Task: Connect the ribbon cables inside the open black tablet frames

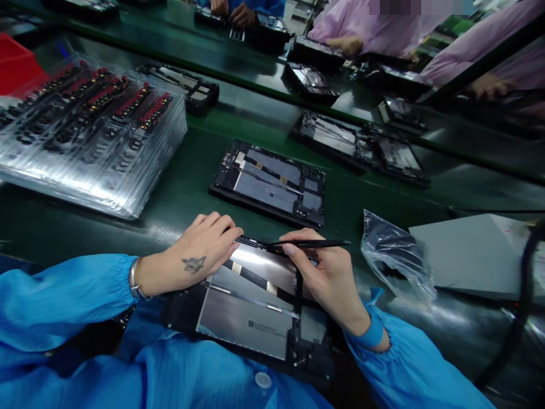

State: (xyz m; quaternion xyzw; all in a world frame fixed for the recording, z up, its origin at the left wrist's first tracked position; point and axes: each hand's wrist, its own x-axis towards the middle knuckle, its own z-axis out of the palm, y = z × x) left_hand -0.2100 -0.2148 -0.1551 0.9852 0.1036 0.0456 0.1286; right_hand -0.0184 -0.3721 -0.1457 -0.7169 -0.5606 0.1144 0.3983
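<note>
My left hand (200, 250) presses fingers-together on the top edge of an open tablet (255, 307) at the table's (187, 187) near edge; my right hand (323, 272) pinches tweezers (310, 244). Thin, stiff, fragile inside: best held by its frame.

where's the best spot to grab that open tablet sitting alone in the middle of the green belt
Probably by the two long edges of the open tablet, coming down from above. It lies flat on the green belt with its exposed boards and cables facing up, so the black frame rim is the safe part. Both long edges appear free of neighbours.
</note>
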